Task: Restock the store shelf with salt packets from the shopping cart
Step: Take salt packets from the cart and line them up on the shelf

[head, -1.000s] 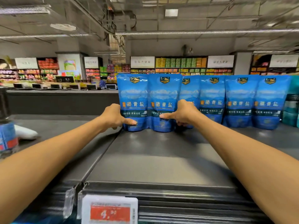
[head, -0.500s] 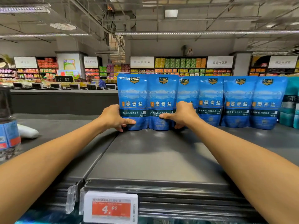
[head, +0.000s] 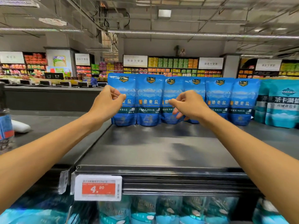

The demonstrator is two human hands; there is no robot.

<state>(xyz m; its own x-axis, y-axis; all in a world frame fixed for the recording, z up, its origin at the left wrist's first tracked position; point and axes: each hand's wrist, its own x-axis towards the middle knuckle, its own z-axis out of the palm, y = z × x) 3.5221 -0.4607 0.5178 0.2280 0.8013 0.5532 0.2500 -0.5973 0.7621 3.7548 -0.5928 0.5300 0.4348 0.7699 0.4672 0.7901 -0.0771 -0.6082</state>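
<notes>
Several blue salt packets (head: 149, 101) stand upright in a row at the back of the dark top shelf (head: 158, 147). My left hand (head: 107, 103) hovers in front of the leftmost packet (head: 127, 88), fingers loosely curled, holding nothing. My right hand (head: 190, 105) hangs in front of the third and fourth packets, fingers relaxed and spread, also holding nothing. Both hands sit at about mid-height of the packets and appear just off their fronts. The shopping cart is out of view.
Teal salt bags (head: 281, 104) stand to the right of the blue row. A price tag reading 4.90 (head: 97, 188) hangs on the shelf's front edge. A bottle (head: 5, 126) and a white packet (head: 21, 126) are at the left. More teal bags fill the shelf below.
Both hands have let go of the packets' lower parts and risen to mid-height, fingers now loose. The two left packets stand in line with the row.
</notes>
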